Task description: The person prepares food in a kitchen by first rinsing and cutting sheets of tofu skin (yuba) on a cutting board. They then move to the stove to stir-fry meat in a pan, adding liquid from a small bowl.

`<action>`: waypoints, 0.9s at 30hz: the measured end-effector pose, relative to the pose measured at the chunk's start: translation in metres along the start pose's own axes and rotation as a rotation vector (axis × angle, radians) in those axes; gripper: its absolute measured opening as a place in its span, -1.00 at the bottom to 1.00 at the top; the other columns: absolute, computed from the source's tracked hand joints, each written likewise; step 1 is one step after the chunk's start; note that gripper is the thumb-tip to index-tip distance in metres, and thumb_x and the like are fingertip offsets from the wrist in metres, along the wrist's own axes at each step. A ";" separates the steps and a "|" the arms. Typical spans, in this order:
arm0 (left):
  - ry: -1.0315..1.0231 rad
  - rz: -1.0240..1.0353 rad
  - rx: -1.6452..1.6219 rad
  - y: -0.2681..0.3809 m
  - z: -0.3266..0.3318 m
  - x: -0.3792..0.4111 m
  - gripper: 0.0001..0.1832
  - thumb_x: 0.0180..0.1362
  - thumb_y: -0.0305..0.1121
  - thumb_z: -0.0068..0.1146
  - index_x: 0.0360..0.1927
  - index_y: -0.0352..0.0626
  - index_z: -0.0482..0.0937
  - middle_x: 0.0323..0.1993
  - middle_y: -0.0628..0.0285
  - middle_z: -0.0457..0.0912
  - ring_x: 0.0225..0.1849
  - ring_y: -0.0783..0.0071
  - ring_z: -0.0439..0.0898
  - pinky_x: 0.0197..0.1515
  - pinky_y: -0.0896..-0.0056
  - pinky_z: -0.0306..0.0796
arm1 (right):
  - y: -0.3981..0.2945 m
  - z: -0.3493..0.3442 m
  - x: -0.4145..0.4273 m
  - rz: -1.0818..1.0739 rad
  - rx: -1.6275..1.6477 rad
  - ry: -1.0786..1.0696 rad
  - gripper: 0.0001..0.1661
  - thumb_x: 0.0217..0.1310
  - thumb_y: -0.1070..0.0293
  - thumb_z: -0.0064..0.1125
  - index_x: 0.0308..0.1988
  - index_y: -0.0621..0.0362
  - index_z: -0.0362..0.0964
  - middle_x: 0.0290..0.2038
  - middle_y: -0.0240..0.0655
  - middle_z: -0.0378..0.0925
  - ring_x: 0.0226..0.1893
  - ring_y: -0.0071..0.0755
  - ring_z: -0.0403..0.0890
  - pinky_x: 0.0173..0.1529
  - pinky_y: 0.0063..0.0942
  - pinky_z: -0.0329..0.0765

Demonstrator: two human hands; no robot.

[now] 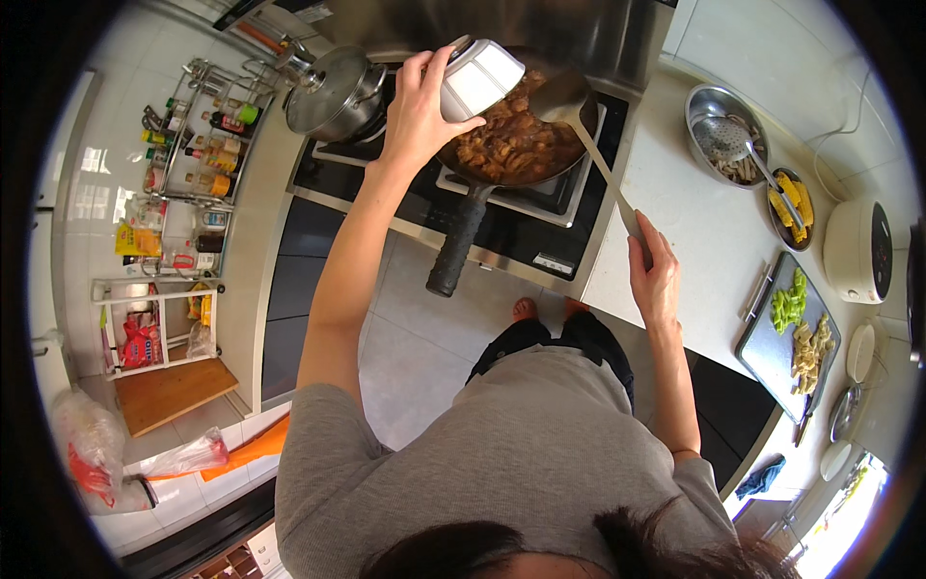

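Note:
Tilted over the left part of the frying pan is a white bowl (481,79), which my left hand (422,108) grips by its side and base. What the bowl holds is hidden from me. Brown pieces of food in dark sauce (517,141) fill the pan, whose black handle (457,242) points toward me. My right hand (655,268) holds the long handle of a metal wok spatula (604,170). The spatula's broad blade (561,98) is over the pan's right side. The pan sits on the right burner of a black gas stove (506,250).
A lidded steel pot (336,94) stands on the left burner. On the right counter are a steel bowl (698,98) with a skimmer, corn cobs (792,203), a rice cooker (850,250) and a cutting board (774,354) with chopped vegetables. A rack of bottles (217,159) stands left.

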State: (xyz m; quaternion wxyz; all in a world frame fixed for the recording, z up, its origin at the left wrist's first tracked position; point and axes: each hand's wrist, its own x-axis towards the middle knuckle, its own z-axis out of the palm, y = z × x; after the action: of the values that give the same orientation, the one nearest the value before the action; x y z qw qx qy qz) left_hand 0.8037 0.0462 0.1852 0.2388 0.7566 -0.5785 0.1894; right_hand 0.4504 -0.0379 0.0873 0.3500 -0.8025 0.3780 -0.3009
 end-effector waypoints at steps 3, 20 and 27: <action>-0.011 0.067 0.031 0.006 0.002 0.000 0.07 -0.29 -0.17 0.61 0.35 0.07 0.23 0.16 0.10 0.27 0.20 0.01 0.33 0.14 0.04 0.46 | 0.004 -0.004 0.003 0.026 0.044 -0.009 -0.57 0.25 0.47 0.14 0.14 0.15 0.46 -0.35 -0.13 0.59 -0.47 -0.32 0.56 -0.30 -0.41 0.51; -0.084 -1.229 -2.085 0.109 0.000 -0.059 -0.30 0.28 -0.15 0.11 0.28 -0.49 0.15 0.19 -0.23 0.33 0.15 -0.05 0.51 0.19 0.04 0.53 | -0.016 -0.088 0.058 0.280 0.527 -0.380 -0.46 0.33 0.26 0.12 0.25 0.11 0.34 -0.60 -0.63 0.21 -0.69 -0.77 0.13 -0.63 -0.67 0.08; -0.574 -1.383 -2.061 0.223 0.158 -0.099 -0.59 0.21 -0.51 0.03 0.14 -0.31 0.30 0.10 -0.04 0.44 0.11 0.03 0.54 0.09 0.20 0.60 | -0.047 -0.128 0.096 0.041 0.076 -0.386 -0.53 0.41 0.23 0.05 0.24 0.07 0.39 -0.49 -0.48 0.39 -0.51 -0.65 0.31 -0.42 -0.59 0.31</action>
State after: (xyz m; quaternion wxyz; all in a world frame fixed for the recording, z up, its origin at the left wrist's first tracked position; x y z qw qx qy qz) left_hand 0.5642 -0.0161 0.0330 0.6290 0.3778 0.0254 -0.6789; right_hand 0.4246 -0.1377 0.2186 0.4522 -0.8236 0.3084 -0.1485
